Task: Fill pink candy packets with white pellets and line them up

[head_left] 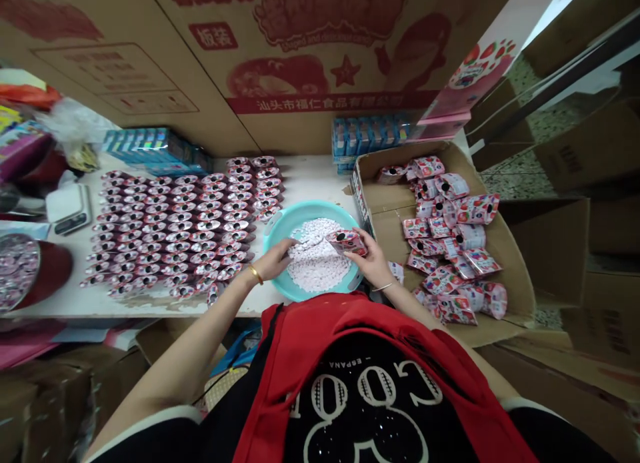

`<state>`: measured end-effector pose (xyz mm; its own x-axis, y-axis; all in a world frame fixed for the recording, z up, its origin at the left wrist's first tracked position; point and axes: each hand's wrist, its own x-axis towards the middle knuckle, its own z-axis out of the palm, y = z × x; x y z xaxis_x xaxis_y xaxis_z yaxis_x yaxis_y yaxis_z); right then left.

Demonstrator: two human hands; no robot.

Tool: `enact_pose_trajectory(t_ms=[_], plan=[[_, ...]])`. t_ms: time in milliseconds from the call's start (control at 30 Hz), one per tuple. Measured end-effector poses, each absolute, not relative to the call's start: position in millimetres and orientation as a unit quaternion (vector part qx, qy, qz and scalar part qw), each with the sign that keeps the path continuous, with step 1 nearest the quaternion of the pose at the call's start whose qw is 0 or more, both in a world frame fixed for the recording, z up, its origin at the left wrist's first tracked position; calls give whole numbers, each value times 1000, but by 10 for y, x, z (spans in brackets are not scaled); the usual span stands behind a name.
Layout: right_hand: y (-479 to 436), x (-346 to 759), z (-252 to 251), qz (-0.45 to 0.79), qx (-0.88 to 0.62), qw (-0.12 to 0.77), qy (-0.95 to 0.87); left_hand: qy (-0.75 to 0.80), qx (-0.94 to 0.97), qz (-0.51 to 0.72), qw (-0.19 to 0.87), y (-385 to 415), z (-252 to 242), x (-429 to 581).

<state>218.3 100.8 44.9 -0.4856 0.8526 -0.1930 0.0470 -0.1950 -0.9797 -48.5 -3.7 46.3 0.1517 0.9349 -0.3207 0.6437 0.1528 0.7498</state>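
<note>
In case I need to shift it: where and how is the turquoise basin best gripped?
Probably by opposite left and right stretches of the basin's round rim, both hands coming from above: the carton stands close on the right, and the white pellets inside favour a level hold. The right hand grips a pouch, so free that hand first.

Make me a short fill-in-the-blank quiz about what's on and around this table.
The pouch over the basin is held in the ____ hand.
Small ____ pieces lie in the basin.
The scale sits to the ____ of the basin.
The apron is ____.

Missing words: right; white; left; red.
</note>
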Motion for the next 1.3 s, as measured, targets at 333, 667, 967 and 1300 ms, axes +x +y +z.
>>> enact_pose_trajectory(t_ms=[333,667,967,1300], plan=[[909,1924,184,526,-382,256,-715,602,712,4,363,294,1288,-472],[837,1899,28,490,-400,252,-732,619,749,-182,150,431,1651,209],[990,1995,105,509,-464,317,-653,720,651,-120,210,447,315,-374],[1031,2008,34,521,-494,317,-619,630,688,-63,355,-61,-280,134]])
